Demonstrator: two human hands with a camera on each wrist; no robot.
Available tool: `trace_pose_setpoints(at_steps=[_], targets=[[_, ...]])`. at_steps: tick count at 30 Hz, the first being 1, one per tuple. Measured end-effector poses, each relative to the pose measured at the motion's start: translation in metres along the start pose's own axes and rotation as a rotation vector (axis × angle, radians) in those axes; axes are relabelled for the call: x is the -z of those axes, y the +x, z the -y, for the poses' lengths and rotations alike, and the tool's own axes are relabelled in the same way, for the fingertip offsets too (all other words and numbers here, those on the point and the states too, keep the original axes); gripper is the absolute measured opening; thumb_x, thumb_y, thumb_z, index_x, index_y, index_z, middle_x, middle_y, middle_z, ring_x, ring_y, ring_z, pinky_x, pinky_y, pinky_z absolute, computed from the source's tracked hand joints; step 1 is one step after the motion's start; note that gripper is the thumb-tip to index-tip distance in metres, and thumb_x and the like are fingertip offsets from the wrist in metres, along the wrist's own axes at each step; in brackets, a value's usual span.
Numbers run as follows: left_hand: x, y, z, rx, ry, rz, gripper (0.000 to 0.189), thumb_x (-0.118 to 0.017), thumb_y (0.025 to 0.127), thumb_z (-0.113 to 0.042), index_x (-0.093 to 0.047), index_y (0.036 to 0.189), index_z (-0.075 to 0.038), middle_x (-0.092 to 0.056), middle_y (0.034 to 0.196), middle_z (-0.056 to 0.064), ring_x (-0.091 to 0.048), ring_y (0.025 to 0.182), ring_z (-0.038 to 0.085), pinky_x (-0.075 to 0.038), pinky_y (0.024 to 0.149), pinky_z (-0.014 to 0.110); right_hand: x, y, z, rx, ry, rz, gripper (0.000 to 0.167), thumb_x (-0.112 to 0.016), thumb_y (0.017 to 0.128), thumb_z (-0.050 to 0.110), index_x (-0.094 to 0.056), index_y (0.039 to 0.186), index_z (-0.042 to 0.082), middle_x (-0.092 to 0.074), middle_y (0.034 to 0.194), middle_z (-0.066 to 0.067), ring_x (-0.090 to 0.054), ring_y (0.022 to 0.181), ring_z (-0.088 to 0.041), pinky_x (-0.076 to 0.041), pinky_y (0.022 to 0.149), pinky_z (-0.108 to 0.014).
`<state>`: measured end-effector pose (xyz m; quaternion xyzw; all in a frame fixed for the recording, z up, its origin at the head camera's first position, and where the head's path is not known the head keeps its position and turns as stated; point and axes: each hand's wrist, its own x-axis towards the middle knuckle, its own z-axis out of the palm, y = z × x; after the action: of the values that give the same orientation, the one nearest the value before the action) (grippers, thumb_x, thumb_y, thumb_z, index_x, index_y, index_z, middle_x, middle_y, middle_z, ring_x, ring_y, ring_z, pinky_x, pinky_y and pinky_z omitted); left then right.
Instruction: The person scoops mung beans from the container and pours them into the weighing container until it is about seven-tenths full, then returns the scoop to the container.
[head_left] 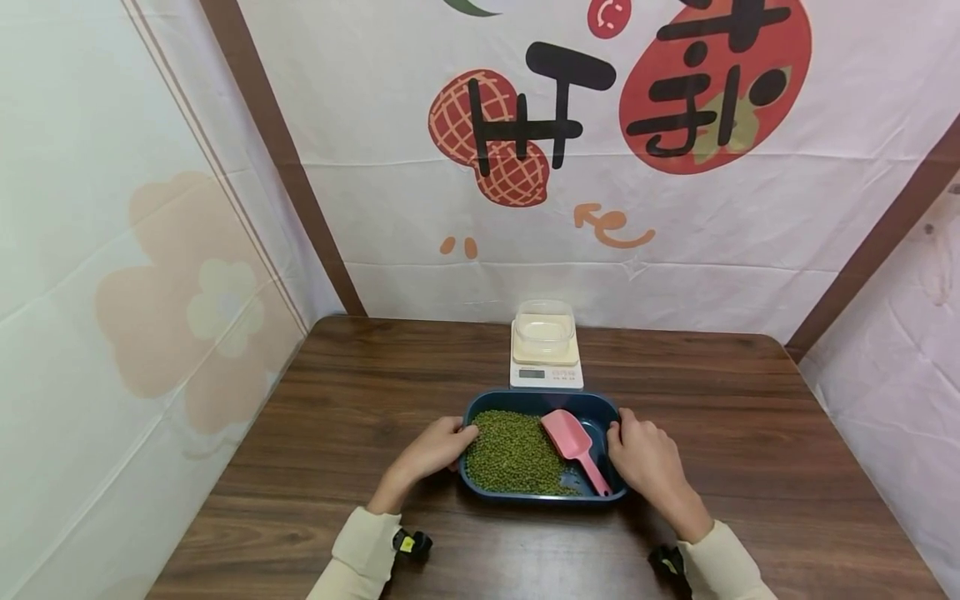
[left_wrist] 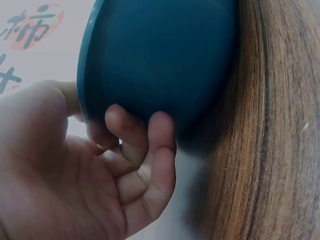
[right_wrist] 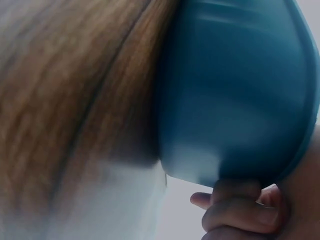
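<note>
Both hands hold a dark blue tray [head_left: 540,497] by its short ends. The left hand [head_left: 435,450] grips the left end, its thumb over the rim, and in the left wrist view curled fingers [left_wrist: 161,132] touch the outer wall. At the opposite end the right hand [head_left: 647,454] grips the rim, with bent fingers [right_wrist: 240,215] against the tray's outside in the right wrist view. Green mung beans [head_left: 513,454] fill the tray's left and middle. A pink scoop [head_left: 568,437] lies at the right, its handle slanting toward the near right corner.
Just behind the tray, a white kitchen scale [head_left: 546,377] carries a clear plastic container [head_left: 545,329]. Everything stands on a dark wood table [head_left: 390,375]. A printed cloth [head_left: 375,167] hangs along the table's far edge, with more cloth at both sides.
</note>
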<state>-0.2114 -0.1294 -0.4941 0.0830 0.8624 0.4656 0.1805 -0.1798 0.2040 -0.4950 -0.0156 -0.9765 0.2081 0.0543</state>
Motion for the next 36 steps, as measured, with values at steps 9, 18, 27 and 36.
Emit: trace_pose_setpoints(at_steps=[9,18,27,36], targets=[[0.001,-0.002,0.000,-0.018,0.007,-0.113,0.023,-0.058,0.105,-0.022,-0.051,0.087,-0.009,-0.056,0.065,0.004,-0.062,0.058,0.024,-0.050,0.056,0.031,0.010,-0.001,0.003,0.064,-0.071,0.006,0.045,-0.067,0.102,0.026,-0.064,0.130,-0.010,-0.068,0.100,-0.021,-0.064,0.070,-0.025,-0.059,0.059,-0.043],[0.003,-0.002,-0.002,-0.037,-0.037,-0.182,0.014,-0.060,0.105,-0.018,-0.057,0.100,-0.005,-0.060,0.071,0.005,-0.062,0.057,0.019,-0.059,0.059,0.040,0.014,-0.007,0.015,0.380,-0.171,-0.233,0.026,-0.080,0.092,0.022,-0.077,0.107,0.001,-0.066,0.104,-0.015,-0.054,0.094,-0.031,-0.052,0.078,-0.045],[0.002,-0.004,-0.001,-0.026,-0.044,-0.180,0.014,-0.059,0.106,-0.018,-0.057,0.100,-0.006,-0.061,0.069,0.004,-0.062,0.057,0.018,-0.058,0.059,0.038,0.012,-0.010,0.025,0.489,-0.322,-0.141,0.029,-0.086,0.083,0.037,-0.073,0.073,0.014,-0.069,0.079,-0.003,-0.047,0.087,-0.028,-0.039,0.081,-0.047],[-0.001,-0.004,-0.003,-0.030,-0.070,-0.181,0.017,-0.060,0.107,-0.021,-0.057,0.099,-0.006,-0.059,0.067,0.004,-0.061,0.054,0.019,-0.060,0.057,0.042,0.007,-0.016,0.028,0.503,-0.377,-0.055,0.055,-0.091,0.079,0.043,-0.047,0.055,0.019,-0.066,0.075,-0.002,-0.049,0.085,-0.027,-0.043,0.085,-0.049]])
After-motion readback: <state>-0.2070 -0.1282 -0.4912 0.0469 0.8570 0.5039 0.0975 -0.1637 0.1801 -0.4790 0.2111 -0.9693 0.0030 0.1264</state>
